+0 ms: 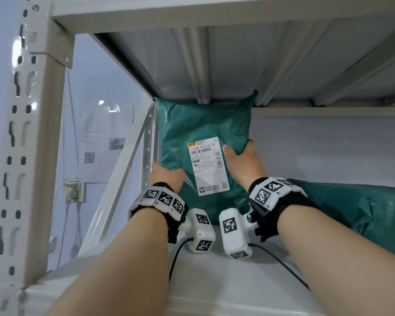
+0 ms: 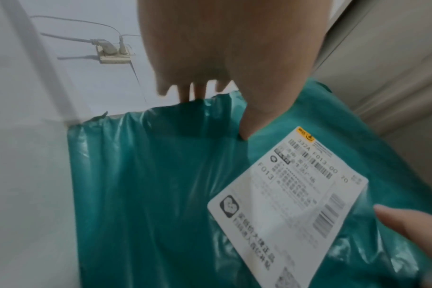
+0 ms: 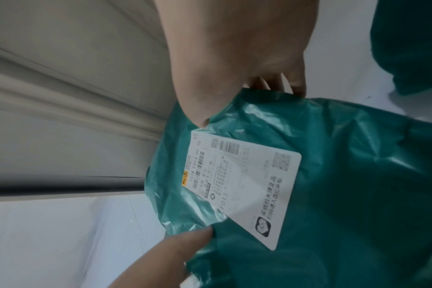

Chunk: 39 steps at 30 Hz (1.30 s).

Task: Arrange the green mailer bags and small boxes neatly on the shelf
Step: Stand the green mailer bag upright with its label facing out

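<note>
Glossy, crinkled green plastic mailer bag (image 1: 203,124), rectangular with a white printed label (image 1: 209,166), stands upright at the shelf (image 1: 214,281) back-left corner, left hand (image 1: 167,175) grasping its left edge, right hand (image 1: 244,161) its right edge; second green bag (image 1: 356,210) lies rightward.

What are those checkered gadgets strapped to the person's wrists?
Both forearms are bare, no sleeves. Each wrist wears a black strap carrying white blocks printed with black-and-white square codes: the left wristband and right wristband. Under each hangs a white boxy camera unit, also coded, with a thin black cable trailing back.
</note>
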Available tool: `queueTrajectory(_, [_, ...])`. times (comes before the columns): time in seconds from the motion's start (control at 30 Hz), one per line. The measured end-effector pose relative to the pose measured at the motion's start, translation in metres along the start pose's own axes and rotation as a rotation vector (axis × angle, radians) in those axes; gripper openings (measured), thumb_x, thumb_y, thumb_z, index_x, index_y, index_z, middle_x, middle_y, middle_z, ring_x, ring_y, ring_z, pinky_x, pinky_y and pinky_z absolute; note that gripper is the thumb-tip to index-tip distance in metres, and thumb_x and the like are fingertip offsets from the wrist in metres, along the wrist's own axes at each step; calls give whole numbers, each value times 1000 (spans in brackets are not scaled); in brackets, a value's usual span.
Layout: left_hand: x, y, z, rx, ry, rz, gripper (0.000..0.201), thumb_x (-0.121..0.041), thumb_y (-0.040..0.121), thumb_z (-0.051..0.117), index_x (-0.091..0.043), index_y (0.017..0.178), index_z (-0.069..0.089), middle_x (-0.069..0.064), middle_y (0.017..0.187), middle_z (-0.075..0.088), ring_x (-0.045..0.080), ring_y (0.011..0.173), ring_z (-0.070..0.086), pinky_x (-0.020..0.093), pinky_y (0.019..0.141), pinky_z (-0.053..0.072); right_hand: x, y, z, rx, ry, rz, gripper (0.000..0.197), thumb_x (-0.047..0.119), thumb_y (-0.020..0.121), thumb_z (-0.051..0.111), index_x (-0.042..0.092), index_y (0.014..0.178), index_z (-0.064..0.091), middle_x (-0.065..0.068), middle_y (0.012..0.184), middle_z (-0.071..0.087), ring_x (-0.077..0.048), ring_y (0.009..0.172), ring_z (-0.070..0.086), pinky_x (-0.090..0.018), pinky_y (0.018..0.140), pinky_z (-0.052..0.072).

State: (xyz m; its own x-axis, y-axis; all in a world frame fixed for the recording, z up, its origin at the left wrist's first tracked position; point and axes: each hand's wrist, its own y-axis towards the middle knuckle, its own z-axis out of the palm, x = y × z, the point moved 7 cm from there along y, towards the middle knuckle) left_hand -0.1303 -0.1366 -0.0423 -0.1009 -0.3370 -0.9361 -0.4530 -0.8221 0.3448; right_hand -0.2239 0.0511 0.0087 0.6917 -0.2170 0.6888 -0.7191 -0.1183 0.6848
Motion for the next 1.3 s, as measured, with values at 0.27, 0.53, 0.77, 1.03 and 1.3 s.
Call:
queueTrajectory(0.27, [16,9,9,126,61,-63,39,-29,75,66,-6,105,56,5,85,63,22,79,62,31,80,54,-32,-1,7,182,-170,139,51,18,86,53,7,132,36,-11,119,57,-25,93,55,-30,73,43])
queueTrajectory(0.53, [12,4,6,97,54,-55,21,-22,80,59,-17,66,44,2,72,56,18,65,55,28,73,52,-34,-2,7,178,-202,100,49,12,85,51,6,132,37,-5,102,57,-25,89,59,-33,71,48])
queueTrajectory(0.77, [6,-6,1,72,91,-64,20,-35,69,55,-16,71,49,5,79,62,28,86,65,41,90,54,-30,-4,11,184,-223,124,58,15,85,53,3,136,29,-13,118,59,-29,101,61,-34,74,50])
queueTrajectory(1.03, [0,-10,-4,27,116,-63,56,-37,74,52,-6,121,51,14,113,63,31,98,62,36,85,51,-28,-4,13,176,-251,143,61,18,87,54,2,138,24,-15,125,56,-32,107,59,-34,77,48])
queueTrajectory(1.3, [-5,-12,-11,-60,209,-67,61,-42,78,48,-6,126,48,16,123,56,32,106,58,37,89,49,-20,-6,11,154,-288,143,63,25,90,56,-1,139,26,-17,130,54,-33,115,56,-36,90,47])
